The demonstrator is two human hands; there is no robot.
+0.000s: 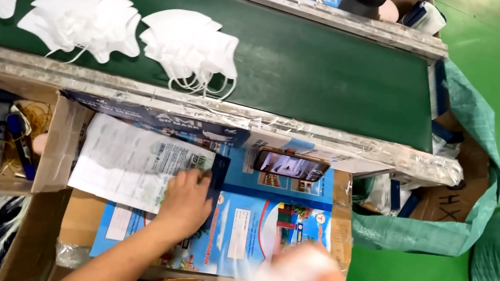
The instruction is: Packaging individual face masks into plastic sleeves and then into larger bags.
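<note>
The left hand (187,200) lies flat on a white bag (127,165). The right hand (315,279) is blurred, grip unclear. White masks (191,49) wait, unpacked, on the far green belt (339,74).

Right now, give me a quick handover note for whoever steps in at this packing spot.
Left hand: flat on the white printed sheet lying on the blue printed boxes.
Right hand: blurred, around something white; grip unclear.
Three heaps of white face masks lie on the green conveyor belt; a phone is propped beyond the boxes.
Done: nothing visibly packed. Left: masks still on the belt.
</note>
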